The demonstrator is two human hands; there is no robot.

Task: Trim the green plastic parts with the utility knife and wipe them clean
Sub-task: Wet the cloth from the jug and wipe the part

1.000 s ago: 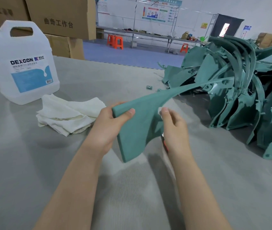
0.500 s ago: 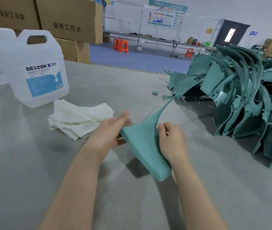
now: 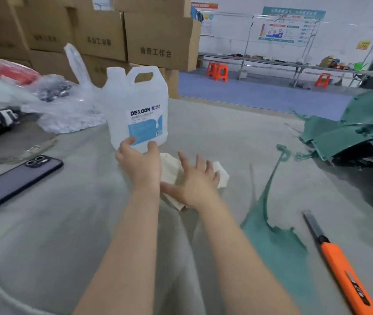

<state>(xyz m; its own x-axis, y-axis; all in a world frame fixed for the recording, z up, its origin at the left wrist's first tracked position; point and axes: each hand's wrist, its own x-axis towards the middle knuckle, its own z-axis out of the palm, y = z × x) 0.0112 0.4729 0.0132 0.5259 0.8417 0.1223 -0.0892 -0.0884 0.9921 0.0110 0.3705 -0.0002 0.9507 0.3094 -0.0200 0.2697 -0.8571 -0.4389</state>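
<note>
Here, the green part (image 3: 276, 244) lies flat on the tabletop (image 3: 67, 246), with the knife (image 3: 340, 262) just beside it on the right. Grey tabletop shows between the phone (image 3: 17, 180) and the arms. The left hand (image 3: 138, 162) touches the jug (image 3: 138, 105) low down with its fingertips. The right hand (image 3: 194, 180) rests on the cloth (image 3: 169, 165), fingers spread wide.

Seeing 2 bare forearms coming in from btm of frame, running up to bare left hand (image 3: 138, 164) & bare right hand (image 3: 194, 181), w/ motion blur smearing arm edges, esp. lower down.
</note>
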